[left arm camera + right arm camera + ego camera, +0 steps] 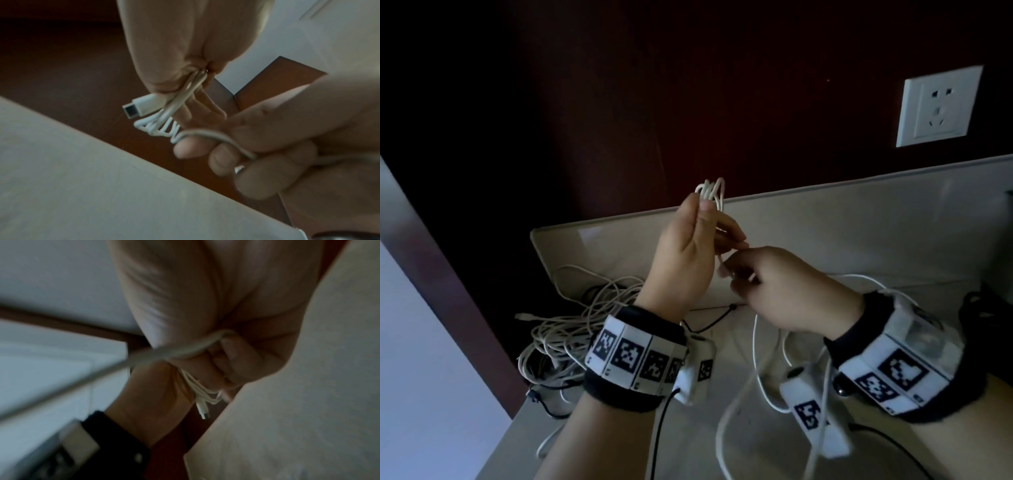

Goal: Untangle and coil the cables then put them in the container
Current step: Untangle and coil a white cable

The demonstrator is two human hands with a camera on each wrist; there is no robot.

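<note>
**Kid:** Head camera first! What are the hands doing?

**Helper:** The left hand [690, 250] is up in the air. Its fingers and thumb pinch a small bunch of loops, the white cable [710, 192]. The right hand [777, 291] is just beside it, with its fingers curled round the loose part of the same cable.

**Kid:** Can you see the end of it?

**Helper:** Yes. From the left wrist, the plug [141, 105] pokes out under the pinching fingers [162, 73], right by the loops.

**Kid:** So is that cable done?

**Helper:** Not yet, I think. A long white tail [756, 346] hangs down from the right hand onto the table [722, 445]. That part is not looped up.

**Kid:** And the other cables?

**Helper:** A messy pile [571, 329] of pale and dark cables lies on the table near the left wrist. It looks all knotted. So I think most of the job is left.

**Kid:** Where is the container?

**Helper:** I see a pale tray [619, 233] with a raised edge behind the hands. It could be the container, but I cannot tell. Part of the messy pile seems to lie at its edge. I see no coiled cable in it.
</note>
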